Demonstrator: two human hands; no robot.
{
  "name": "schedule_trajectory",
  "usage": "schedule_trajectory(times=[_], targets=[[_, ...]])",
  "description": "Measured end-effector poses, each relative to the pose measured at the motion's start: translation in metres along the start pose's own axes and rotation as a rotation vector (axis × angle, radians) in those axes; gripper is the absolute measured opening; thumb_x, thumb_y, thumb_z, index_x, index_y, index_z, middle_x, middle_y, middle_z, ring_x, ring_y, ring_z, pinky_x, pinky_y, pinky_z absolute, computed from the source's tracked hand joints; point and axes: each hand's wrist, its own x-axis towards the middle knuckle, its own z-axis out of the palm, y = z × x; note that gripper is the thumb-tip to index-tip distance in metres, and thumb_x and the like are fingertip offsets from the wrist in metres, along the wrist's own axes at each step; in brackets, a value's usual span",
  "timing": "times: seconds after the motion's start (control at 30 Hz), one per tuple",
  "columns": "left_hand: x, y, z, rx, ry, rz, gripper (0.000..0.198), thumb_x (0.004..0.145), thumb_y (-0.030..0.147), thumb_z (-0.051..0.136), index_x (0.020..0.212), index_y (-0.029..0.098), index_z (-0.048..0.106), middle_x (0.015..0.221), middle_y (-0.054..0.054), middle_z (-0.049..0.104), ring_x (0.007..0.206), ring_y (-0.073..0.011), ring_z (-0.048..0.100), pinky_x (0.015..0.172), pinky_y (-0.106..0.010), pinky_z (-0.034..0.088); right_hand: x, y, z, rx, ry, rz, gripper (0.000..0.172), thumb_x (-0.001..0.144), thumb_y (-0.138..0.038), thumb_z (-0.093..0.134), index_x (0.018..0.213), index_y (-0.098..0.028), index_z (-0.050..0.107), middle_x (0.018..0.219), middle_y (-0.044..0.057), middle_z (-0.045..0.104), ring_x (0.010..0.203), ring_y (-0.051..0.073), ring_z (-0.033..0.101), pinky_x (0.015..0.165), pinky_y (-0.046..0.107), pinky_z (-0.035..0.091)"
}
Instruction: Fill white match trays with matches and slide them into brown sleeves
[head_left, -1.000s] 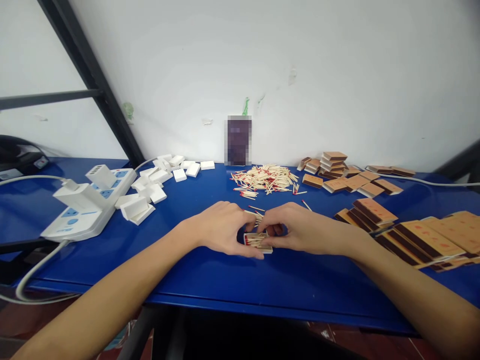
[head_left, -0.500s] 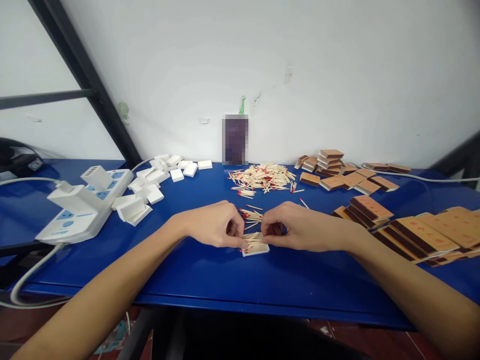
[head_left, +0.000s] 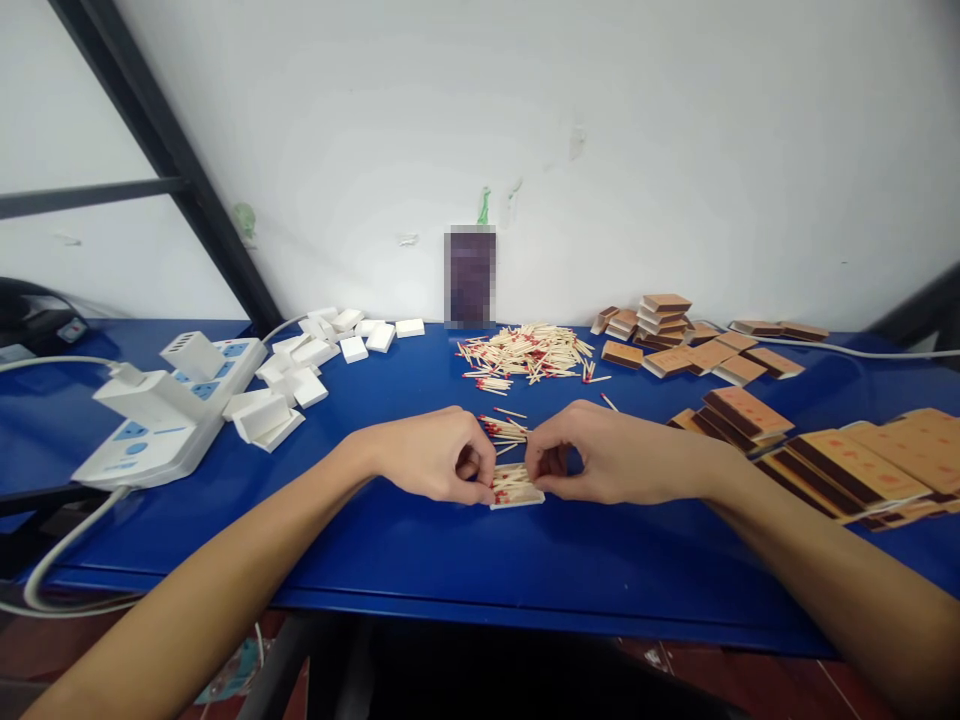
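A small white matchbox tray (head_left: 517, 488) filled with red-tipped matches lies on the blue table (head_left: 465, 560) between my hands. My left hand (head_left: 435, 455) is curled, its fingertips pinching the tray's left end. My right hand (head_left: 607, 455) is curled too, its thumb and fingers pressed on the tray's right end. A little bunch of loose matches (head_left: 502, 428) lies just behind the tray.
A big pile of matches (head_left: 529, 355) sits further back. Several white empty trays (head_left: 315, 360) lie at the back left by a white power strip (head_left: 161, 415) with plugs. Brown matchbox sleeves (head_left: 697, 350) and stacked boxes (head_left: 847, 465) cover the right side.
My hands have drawn slightly apart from over the tray to its two ends, uncovering the matches in it. The loose bunch behind has come into view.
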Motion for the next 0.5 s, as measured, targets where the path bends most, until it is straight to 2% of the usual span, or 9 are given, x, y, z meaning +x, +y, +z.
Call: schedule_trajectory(times=[0.17,0.3,0.4,0.5], targets=[[-0.0019,0.0007,-0.0035,-0.021,0.036,-0.007,0.015,0.081,0.029,0.066,0.082,0.014,0.072,0.062,0.002,0.057,0.054,-0.0077,0.047,0.052,-0.019,0.037,0.0009,-0.0002,0.0002,-0.01,0.033,-0.016,0.012,0.085,-0.022,0.058,0.084,-0.02,0.071,0.075,-0.001,0.071,0.065,0.012,0.062,0.061,0.023,0.045],[-0.0003,0.0003,-0.0022,0.003,0.085,-0.003,0.025,0.078,0.039,0.073,0.084,0.015,0.072,0.064,0.002,0.059,0.056,-0.0086,0.051,0.053,-0.02,0.037,0.0016,0.0013,0.0017,-0.033,0.06,-0.056,0.012,0.085,-0.022,0.059,0.084,-0.02,0.071,0.079,0.0,0.071,0.068,0.012,0.061,0.064,0.024,0.045],[0.0033,-0.0013,0.0018,0.043,0.131,0.026,0.03,0.077,0.044,0.074,0.081,0.015,0.071,0.064,0.002,0.059,0.056,-0.0085,0.051,0.054,-0.021,0.037,0.0024,0.0023,0.0043,-0.056,0.087,-0.086,0.011,0.085,-0.024,0.061,0.086,-0.021,0.071,0.082,0.001,0.07,0.073,0.013,0.061,0.068,0.025,0.044],[0.0061,-0.0028,0.0049,0.087,0.158,0.062,0.029,0.08,0.042,0.072,0.075,0.014,0.069,0.063,0.003,0.057,0.055,-0.0075,0.048,0.054,-0.021,0.037,0.004,0.0023,0.0083,-0.09,0.096,-0.088,0.011,0.087,-0.027,0.061,0.088,-0.022,0.071,0.084,0.001,0.07,0.076,0.014,0.061,0.069,0.026,0.043]])
